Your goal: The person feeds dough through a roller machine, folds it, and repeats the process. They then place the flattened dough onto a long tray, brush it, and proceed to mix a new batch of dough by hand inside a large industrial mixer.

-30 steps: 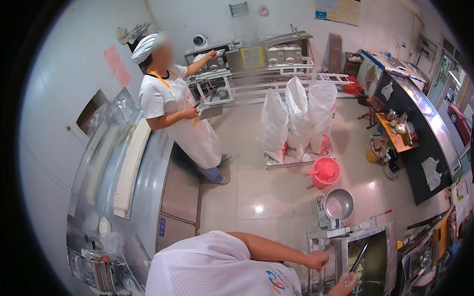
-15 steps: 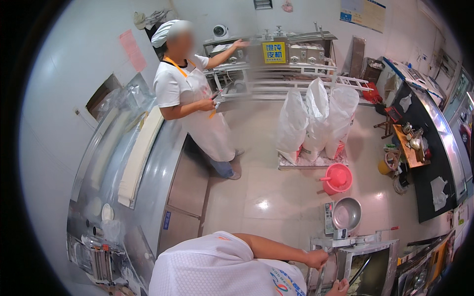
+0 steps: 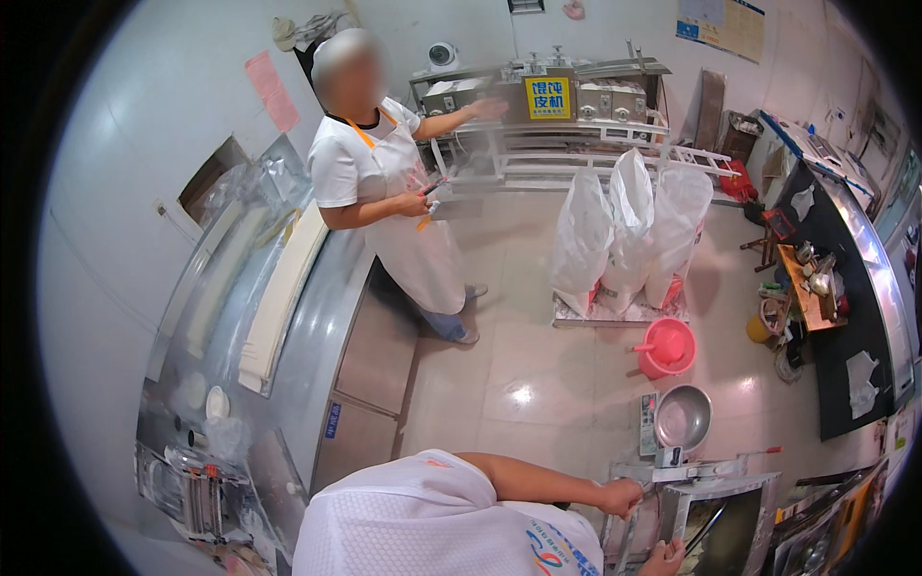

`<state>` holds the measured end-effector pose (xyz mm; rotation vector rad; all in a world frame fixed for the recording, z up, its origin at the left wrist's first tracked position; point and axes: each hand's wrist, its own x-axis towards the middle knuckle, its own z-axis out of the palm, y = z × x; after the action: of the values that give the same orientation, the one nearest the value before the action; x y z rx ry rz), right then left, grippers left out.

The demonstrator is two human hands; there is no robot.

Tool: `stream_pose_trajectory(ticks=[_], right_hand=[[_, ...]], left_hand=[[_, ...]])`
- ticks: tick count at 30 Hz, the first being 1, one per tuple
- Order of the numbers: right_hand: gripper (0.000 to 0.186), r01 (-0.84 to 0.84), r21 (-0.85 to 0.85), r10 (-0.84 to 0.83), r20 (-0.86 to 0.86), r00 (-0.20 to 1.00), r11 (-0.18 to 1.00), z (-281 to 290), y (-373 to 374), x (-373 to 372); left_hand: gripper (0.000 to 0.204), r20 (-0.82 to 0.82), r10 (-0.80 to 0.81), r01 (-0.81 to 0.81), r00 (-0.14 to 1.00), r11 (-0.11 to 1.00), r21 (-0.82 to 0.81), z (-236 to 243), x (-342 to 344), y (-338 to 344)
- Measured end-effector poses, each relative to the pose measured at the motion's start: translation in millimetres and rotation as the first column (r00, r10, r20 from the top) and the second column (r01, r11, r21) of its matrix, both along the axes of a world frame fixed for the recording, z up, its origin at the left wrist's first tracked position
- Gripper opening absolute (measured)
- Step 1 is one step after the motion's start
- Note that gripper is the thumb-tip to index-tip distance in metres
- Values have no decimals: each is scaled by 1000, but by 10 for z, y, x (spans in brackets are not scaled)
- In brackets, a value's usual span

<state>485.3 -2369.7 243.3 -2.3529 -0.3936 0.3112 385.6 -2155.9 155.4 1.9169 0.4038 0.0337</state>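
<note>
Metal-framed machine (image 3: 679, 514) with open compartment (image 3: 740, 533).
Left hand (image 3: 621, 497) was curled, hold unclear; whether right hand (image 3: 663, 558) gripped could not be told; careful handling favoured both outside.

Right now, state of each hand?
Left hand: fingers curled closed; can't tell whether on anything.
Right hand: at the metal machine frame, partly cut off; grip can't be told.

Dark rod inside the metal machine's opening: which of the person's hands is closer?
Right: the right hand is just left of the dark rod, near its lower end; the left hand is farther away, up and left in view.
</note>
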Motion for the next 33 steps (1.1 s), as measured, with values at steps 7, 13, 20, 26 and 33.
stream_pose_trajectory(ticks=[7,13,20,26,33], right_hand=[[41,28,-15,-29,-52,998,1000,199,47,-109],[43,29,-77,-35,-76,996,997,203,7,-226],[39,25,15,-24,-35,999,1000,-269,-158,-117],[33,110,81,-114,51,992,991,-142,-340,-74],[36,344,92,-342,-35,939,935,-177,-1071,473]], left_hand=[[14,26,-24,24,999,1000,12,57,15,12],[19,1,-3,3,1000,1000,-24,41,-90,-21],[10,9,-51,51,999,995,-85,-345,4,-4],[13,-112,36,-62,993,969,-240,-70,162,210],[20,-149,46,-58,988,995,-75,202,1055,110]])
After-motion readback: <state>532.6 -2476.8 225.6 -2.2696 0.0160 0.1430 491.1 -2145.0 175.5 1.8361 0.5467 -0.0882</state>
